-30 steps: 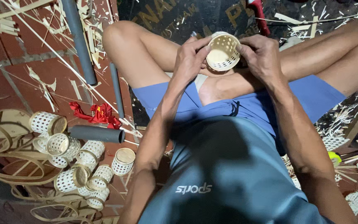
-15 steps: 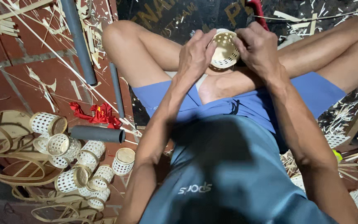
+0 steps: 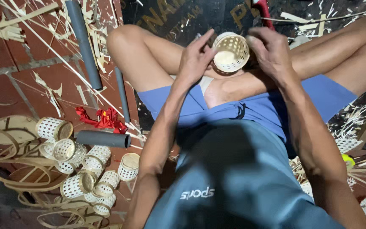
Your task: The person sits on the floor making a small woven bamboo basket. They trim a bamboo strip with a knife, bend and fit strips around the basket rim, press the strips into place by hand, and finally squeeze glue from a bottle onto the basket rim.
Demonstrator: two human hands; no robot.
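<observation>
A person's left hand (image 3: 196, 59) and right hand (image 3: 272, 53) clamp a small woven basket (image 3: 231, 52) between them, fingers pressed to its sides above crossed legs. Down past the left hand's forearm, finished baskets (image 3: 85, 169) lie heaped beside a grey pipe (image 3: 102, 138).

One woven basket (image 3: 231, 52) sits between two hands — the left hand (image 3: 196, 59) and the right hand (image 3: 272, 53). On the floor lies a heap of finished baskets (image 3: 85, 169), about a dozen, though the overlap makes the count unsure. Three grey pipes show — a long pipe (image 3: 83, 42), a thin pipe (image 3: 122, 94) and a short pipe (image 3: 102, 138). One red scrap (image 3: 102, 119).
</observation>
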